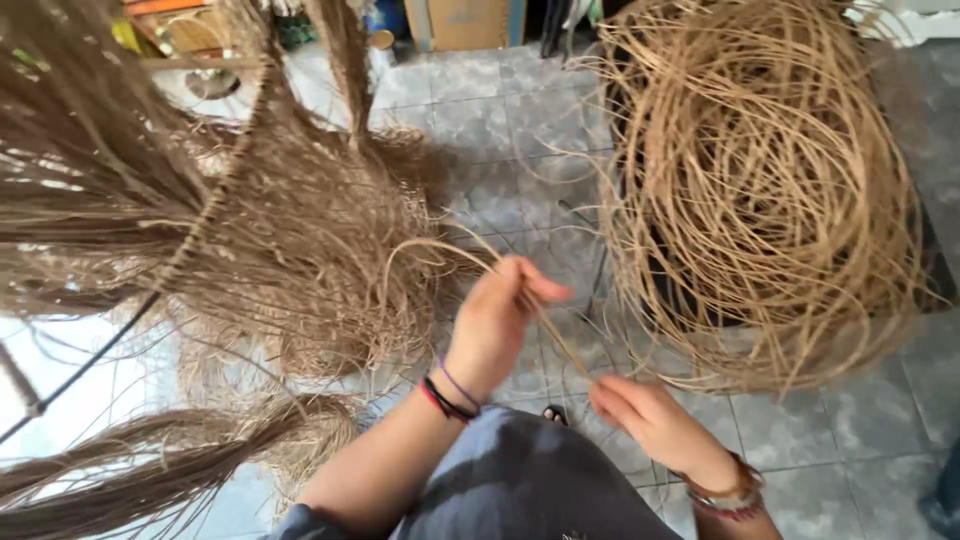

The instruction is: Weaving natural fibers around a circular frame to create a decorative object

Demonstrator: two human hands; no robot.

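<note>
My left hand is raised at the middle of the view, its fingers closed around a thin tan fibre strand that loops off to the left. My right hand sits lower and to the right, pinching the same strand near its lower end. The strand runs taut and slanted between both hands. A large shaggy mass of brown fibre hangs to the left of my left hand. A big loose coil of pale rattan strands lies on the floor to the right.
Grey floor tiles spread beneath everything. A second bundle of brown fibre lies at the lower left. A cardboard box and clutter stand at the far edge. A dark thin rod slants across the left side.
</note>
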